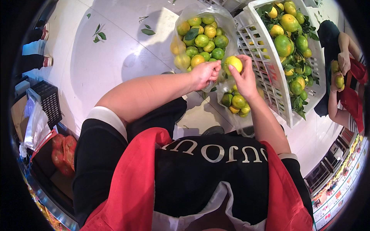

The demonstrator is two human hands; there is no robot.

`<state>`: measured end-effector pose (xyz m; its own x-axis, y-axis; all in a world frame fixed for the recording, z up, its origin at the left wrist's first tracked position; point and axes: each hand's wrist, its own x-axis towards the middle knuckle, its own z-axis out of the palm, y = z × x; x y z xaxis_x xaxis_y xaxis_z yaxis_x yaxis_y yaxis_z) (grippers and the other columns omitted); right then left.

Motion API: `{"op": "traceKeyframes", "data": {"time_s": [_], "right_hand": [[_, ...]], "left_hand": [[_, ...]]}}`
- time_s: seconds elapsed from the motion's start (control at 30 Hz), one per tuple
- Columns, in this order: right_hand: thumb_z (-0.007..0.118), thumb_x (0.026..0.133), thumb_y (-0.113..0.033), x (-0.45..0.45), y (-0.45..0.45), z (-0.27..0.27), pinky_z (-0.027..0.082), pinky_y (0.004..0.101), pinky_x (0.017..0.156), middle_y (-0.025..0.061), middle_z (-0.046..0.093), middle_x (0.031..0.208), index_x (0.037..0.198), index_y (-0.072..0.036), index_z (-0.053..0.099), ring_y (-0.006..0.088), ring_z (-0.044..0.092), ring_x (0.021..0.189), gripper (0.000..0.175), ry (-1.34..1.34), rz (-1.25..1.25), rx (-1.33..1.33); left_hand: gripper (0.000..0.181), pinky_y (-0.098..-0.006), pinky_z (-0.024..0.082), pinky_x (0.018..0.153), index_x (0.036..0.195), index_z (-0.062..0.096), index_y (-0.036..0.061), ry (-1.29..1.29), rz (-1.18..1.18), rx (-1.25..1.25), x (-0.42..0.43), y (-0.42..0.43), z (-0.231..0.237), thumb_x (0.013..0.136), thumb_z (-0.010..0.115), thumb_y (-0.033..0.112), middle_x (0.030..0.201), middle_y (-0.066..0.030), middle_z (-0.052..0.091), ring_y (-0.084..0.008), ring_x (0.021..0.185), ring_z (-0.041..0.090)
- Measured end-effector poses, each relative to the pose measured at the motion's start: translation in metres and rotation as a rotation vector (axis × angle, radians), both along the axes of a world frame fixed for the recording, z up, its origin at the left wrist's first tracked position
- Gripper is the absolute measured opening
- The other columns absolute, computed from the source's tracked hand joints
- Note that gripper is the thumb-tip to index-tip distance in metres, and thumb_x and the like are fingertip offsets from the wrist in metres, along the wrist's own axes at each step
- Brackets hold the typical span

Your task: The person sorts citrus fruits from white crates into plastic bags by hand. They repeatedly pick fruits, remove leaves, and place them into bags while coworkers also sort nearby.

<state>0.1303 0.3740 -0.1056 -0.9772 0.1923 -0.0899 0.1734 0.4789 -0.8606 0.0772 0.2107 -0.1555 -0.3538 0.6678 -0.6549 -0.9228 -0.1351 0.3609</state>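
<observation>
My right hand (245, 76) is closed on a yellow citrus fruit (233, 65), thumb on its near side and fingers around its far side. Just left of the fruit, my left hand (205, 75) is curled with the fingertips together; nothing shows between them. Beyond my left hand a clear plastic bag (180, 27) stands open on the floor, full of green and yellow citrus fruits (201, 40), one loose leaf on top. A smaller clear bag with several green citrus fruits (238, 101) lies below my right hand, partly hidden by the forearm.
A white plastic crate (270, 60) of leafy citrus fruits stands at right. Past it, a co-worker's hands (342, 69) hold small fruits. Loose leaves (101, 35) lie on the tiled floor. At left are a black crate (47, 101), red netted produce (64, 153) and another person's shoes (47, 61).
</observation>
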Motion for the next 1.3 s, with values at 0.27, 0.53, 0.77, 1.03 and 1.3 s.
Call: {"op": "traceKeyframes", "data": {"time_s": [0.27,0.53,0.77,1.03,1.3], "right_hand": [[0.056,0.087,-0.022,0.063,0.081,0.015,0.05,0.0276,0.07,0.007,0.061,0.088,0.112,-0.007,0.055,0.0149,0.059,0.079,0.03,-0.509,-0.234,-0.167],[0.062,0.082,-0.021,0.049,0.045,0.031,0.051,0.0432,0.074,0.0224,0.064,0.09,0.092,-0.003,0.063,0.0343,0.065,0.084,0.021,-0.403,0.072,0.529],[0.075,0.072,-0.026,-0.061,-0.058,-0.04,0.046,0.0406,0.094,0.0144,0.049,0.127,0.128,-0.01,0.048,0.0345,0.052,0.113,0.064,-0.284,0.808,0.557],[0.07,0.075,-0.03,-0.096,-0.068,-0.053,0.049,0.0411,0.088,0.0184,0.053,0.118,0.119,-0.007,0.051,0.0344,0.056,0.106,0.053,-0.369,0.771,0.725],[0.062,0.082,-0.037,-0.07,-0.115,-0.102,0.053,0.0428,0.074,0.0184,0.056,0.106,0.119,-0.007,0.047,0.0348,0.064,0.086,0.05,-0.265,0.72,0.747]], "left_hand": [[0.086,-0.0385,0.041,0.098,0.127,0.049,0.0005,0.784,-0.609,-0.314,0.008,-0.01,0.02,0.081,0.045,0.074,0.124,-0.0237,0.054,-0.0325,0.113,0.055],[0.039,-0.0469,0.048,0.071,0.091,0.066,0.0075,0.974,-0.748,-0.343,0.052,-0.003,0.044,0.094,0.046,0.041,0.073,-0.0171,0.063,-0.036,0.074,0.063],[0.039,-0.049,0.047,0.076,0.083,0.065,0.0027,1.115,-0.918,-0.366,0.058,-0.004,0.06,0.096,0.043,0.032,0.076,-0.0208,0.063,-0.0403,0.079,0.061],[0.036,-0.0468,0.048,0.079,0.08,0.066,0.0017,1.152,-1.012,-0.368,0.051,0.003,0.068,0.093,0.045,0.028,0.083,-0.0207,0.064,-0.0392,0.084,0.062],[0.02,-0.0474,0.048,0.077,0.094,0.064,0.0061,1.131,-0.868,-0.382,0.068,-0.009,0.051,0.086,0.051,0.018,0.097,-0.0221,0.063,-0.0399,0.088,0.06]]}}
